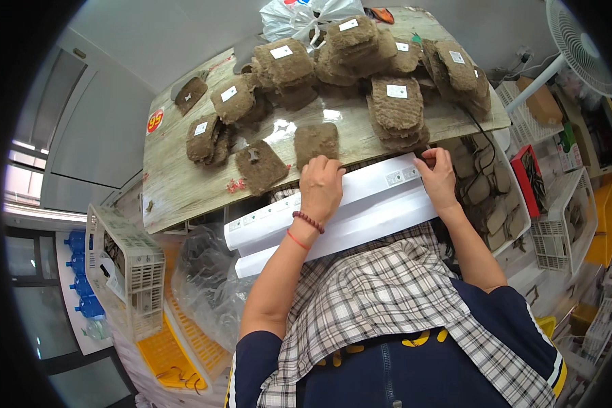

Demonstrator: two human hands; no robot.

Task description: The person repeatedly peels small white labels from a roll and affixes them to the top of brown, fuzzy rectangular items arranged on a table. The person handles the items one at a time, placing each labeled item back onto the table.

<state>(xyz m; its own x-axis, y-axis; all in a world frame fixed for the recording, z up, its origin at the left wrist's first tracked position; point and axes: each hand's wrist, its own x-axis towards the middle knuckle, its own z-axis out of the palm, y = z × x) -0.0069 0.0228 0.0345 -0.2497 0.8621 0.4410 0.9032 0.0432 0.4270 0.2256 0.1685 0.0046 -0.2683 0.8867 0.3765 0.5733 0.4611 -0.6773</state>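
Note:
A long white sheet of labels [360, 194], creased lengthwise, lies across my lap at the table's near edge. Small printed labels run in a row along its upper part. My left hand [321, 187] has its fingers curled over the sheet's upper edge, holding it beside a bare brown fibrous pad [317, 139]. At the sheet's right end, my right hand [440, 178] has thumb and fingers bent together on the corner; whether a loose label is between them cannot be seen. Left of the bare pad lies another brown pad [261, 167] with a small greyish piece on top.
Stacks of brown pads [396, 109] with white labels fill the table's [177, 177] far part, near a white plastic bag [309, 17]. Crates [132, 272] and clear plastic [207, 272] stand left; a bin of pads [489, 197], a red box [529, 180] and a fan [581, 47] stand right.

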